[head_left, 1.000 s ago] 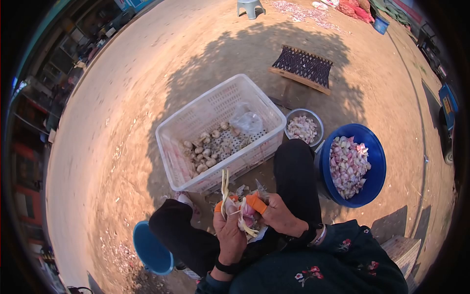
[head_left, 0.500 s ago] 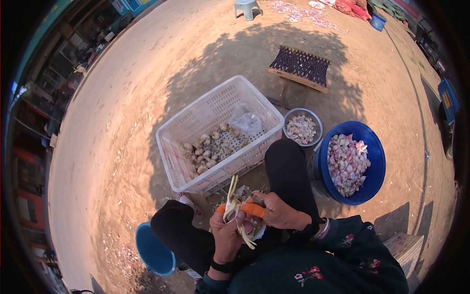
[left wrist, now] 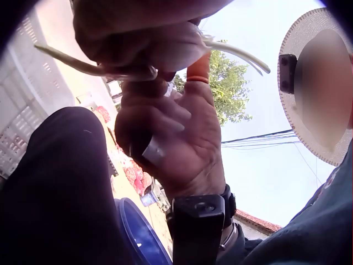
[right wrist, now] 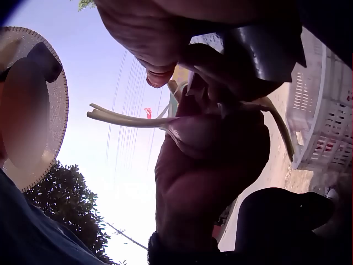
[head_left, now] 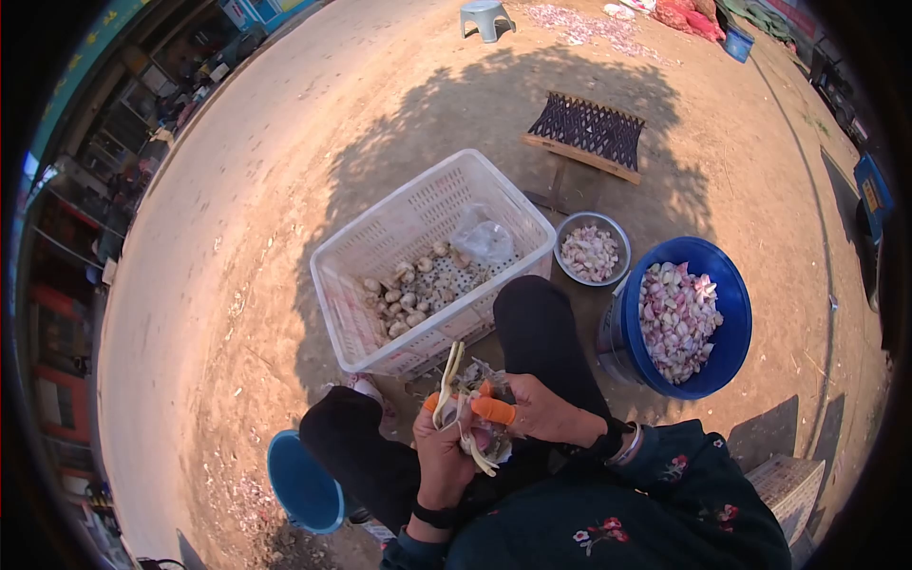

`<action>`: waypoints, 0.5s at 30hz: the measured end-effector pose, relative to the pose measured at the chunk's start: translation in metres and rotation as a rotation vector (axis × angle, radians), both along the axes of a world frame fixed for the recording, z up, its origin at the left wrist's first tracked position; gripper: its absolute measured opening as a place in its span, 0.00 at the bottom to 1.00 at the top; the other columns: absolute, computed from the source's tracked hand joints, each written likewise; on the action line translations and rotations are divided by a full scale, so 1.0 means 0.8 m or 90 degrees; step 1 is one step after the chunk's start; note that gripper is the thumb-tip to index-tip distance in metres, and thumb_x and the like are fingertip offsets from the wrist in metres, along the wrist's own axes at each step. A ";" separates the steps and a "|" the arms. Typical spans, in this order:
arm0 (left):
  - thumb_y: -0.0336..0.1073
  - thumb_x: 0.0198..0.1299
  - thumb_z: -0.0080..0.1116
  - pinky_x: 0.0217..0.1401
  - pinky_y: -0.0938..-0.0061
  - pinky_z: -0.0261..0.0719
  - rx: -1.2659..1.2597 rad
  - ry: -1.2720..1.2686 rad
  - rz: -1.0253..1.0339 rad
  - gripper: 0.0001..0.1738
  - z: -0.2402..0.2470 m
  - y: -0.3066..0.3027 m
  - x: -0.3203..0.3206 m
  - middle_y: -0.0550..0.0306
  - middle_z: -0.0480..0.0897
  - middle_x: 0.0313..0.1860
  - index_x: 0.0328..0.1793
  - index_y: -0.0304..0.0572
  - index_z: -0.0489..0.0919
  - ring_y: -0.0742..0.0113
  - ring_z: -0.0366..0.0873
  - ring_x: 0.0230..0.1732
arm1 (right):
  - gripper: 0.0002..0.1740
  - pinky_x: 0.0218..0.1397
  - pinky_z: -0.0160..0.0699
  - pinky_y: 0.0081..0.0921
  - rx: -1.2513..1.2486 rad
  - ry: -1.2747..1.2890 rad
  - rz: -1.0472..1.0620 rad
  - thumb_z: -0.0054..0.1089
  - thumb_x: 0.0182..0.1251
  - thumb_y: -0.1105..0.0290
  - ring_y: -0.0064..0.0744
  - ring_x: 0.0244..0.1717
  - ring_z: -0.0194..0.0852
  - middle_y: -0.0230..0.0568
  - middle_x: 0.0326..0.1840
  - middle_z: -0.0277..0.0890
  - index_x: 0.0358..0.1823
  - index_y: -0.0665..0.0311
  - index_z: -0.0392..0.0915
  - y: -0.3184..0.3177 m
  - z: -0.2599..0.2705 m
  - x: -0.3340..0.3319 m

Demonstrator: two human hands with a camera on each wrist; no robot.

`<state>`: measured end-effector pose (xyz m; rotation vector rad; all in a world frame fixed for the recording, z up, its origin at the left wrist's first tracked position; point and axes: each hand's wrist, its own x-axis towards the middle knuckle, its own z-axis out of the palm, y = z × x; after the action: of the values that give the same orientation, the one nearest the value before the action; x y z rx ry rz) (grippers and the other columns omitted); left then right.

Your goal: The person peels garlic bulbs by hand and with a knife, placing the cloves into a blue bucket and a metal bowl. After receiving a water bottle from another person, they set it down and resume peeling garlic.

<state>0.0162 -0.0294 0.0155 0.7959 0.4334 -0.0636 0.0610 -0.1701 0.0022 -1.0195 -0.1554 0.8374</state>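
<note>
A pink-white garlic bulb (head_left: 482,440) with long, thin, pale-yellow shoots (head_left: 447,380) lies between the hands, gripped by both.

The shoots' long axis runs roughly fore and aft across the fingertips of the left hand (head_left: 443,460), which is nearer them and pinches the garlic; the right hand (head_left: 553,412), in an orange finger cover (head_left: 494,410), holds the right side. Ahead of the left hand stands a white, perforated plastic crate (head_left: 452,328); ahead-right of the right hand, a round, deep-blue plastic bucket (head_left: 730,332), then a round, silvery metal bowl (head_left: 624,252).
</note>
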 end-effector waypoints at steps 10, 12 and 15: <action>0.20 0.56 0.54 0.27 0.82 0.78 0.062 -0.077 -0.057 0.10 0.004 0.008 -0.009 0.54 0.82 0.32 0.45 0.35 0.76 0.72 0.79 0.29 | 0.08 0.24 0.65 0.13 0.116 0.073 -0.009 0.61 0.63 0.67 0.14 0.23 0.69 0.27 0.23 0.72 0.35 0.63 0.74 0.004 0.015 0.003; 0.22 0.58 0.54 0.28 0.81 0.78 0.048 -0.045 -0.041 0.08 0.015 0.004 -0.005 0.54 0.81 0.31 0.44 0.35 0.75 0.71 0.79 0.27 | 0.07 0.22 0.63 0.12 0.136 0.127 -0.015 0.60 0.63 0.68 0.12 0.21 0.67 0.27 0.23 0.72 0.35 0.63 0.75 0.003 0.016 0.004; 0.24 0.58 0.53 0.30 0.79 0.78 0.002 -0.033 -0.079 0.07 0.014 0.012 -0.003 0.55 0.80 0.31 0.44 0.36 0.74 0.71 0.78 0.26 | 0.07 0.19 0.57 0.10 0.123 0.128 -0.029 0.59 0.64 0.67 0.10 0.17 0.61 0.27 0.23 0.72 0.33 0.62 0.76 0.002 0.003 0.002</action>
<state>0.0135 -0.0202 0.0267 0.8259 0.3349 -0.1566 0.0626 -0.1686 0.0049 -0.7509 -0.0404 0.8606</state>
